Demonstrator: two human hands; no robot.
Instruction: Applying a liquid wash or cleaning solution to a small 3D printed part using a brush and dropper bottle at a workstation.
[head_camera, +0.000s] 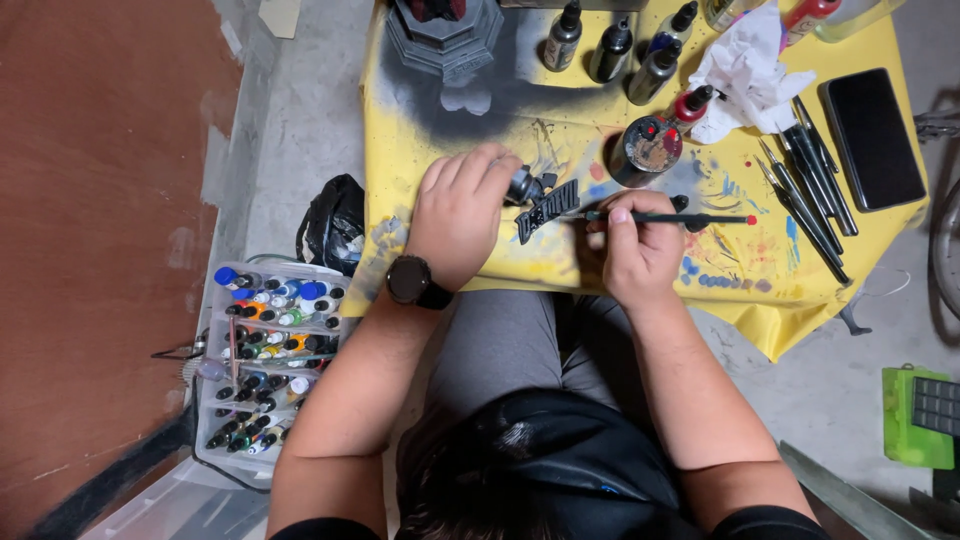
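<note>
**Two hands, one small black part under the brush**

Two hands are seen at work over a yellow-covered worktop (800, 300). The left hand (460, 215) is closed around a small dark holder, on which a black ridged model part (548, 210) is carried just to the right of its fingers. The right hand (640, 255) is clamped in a pen-like grip on a thin paintbrush (680, 217), whose tip is brought against the part while its red-capped end points away to the right.

The painting of the part appears to be the step in hand. A steady, light stroke would be called for next, with the holder turned by the left hand so that unpainted ridges are presented.

Beyond the right hand, a paint-smeared pot (645, 150) and a crumpled white tissue (745, 70) are found; spare brushes (810, 190) lie further right. Below the left wrist, a rack of paint bottles (270, 350) stands on the floor.
</note>
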